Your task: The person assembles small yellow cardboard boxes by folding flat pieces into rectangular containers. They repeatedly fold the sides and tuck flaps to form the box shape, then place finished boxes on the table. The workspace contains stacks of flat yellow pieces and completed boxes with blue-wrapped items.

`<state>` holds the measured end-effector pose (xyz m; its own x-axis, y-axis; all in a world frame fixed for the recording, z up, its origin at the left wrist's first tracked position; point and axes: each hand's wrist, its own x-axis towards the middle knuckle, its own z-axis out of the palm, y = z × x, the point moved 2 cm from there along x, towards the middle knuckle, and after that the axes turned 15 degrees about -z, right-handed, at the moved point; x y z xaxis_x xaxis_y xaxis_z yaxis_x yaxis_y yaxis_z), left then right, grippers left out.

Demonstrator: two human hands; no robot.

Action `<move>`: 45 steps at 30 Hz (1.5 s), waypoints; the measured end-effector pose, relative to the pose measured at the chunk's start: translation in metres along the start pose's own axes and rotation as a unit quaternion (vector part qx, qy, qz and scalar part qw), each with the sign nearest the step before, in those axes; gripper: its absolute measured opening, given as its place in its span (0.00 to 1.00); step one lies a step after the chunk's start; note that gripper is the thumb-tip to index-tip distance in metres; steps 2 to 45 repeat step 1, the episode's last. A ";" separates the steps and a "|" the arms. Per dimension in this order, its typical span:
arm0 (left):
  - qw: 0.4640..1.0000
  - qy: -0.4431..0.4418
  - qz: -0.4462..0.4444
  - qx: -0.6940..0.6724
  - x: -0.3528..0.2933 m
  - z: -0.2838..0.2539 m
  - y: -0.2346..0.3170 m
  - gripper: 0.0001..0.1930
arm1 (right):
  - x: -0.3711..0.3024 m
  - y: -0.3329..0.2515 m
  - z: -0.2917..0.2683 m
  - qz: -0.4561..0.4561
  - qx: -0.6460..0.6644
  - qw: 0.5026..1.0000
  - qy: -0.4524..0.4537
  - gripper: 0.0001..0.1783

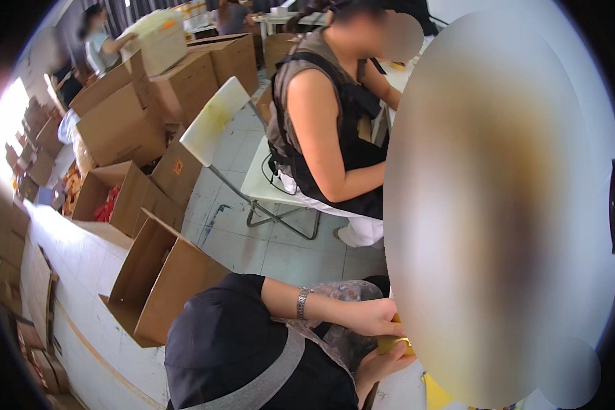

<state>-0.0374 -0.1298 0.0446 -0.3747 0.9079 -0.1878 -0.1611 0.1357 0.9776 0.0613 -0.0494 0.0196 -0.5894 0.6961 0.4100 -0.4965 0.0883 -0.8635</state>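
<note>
My left hand (372,317), with a metal-band watch (302,303) on its wrist, is closed at the edge of the worktable on the right. Its fingers grip a shiny yellow item (398,344) whose kind I cannot make out. Just below, my right hand (381,364) has its thumb and fingers round the same item. Patterned fabric (352,292) covers my lap beneath the forearms. A yellow flat piece (436,393) lies on the table near my right hand, partly hidden. A large blurred area covers most of the tabletop.
A co-worker (311,130) sits at the table beyond me, by a white folding chair (215,130). Open cartons (184,294) stand on the tiled floor behind; one holds red things (107,205). Farther back, a person (106,51) handles a pale plastic bin (156,44).
</note>
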 end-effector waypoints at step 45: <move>0.999 0.025 0.025 0.003 -0.005 0.002 0.004 0.18 | -0.002 0.000 0.004 -0.012 0.012 1.000 0.010 0.39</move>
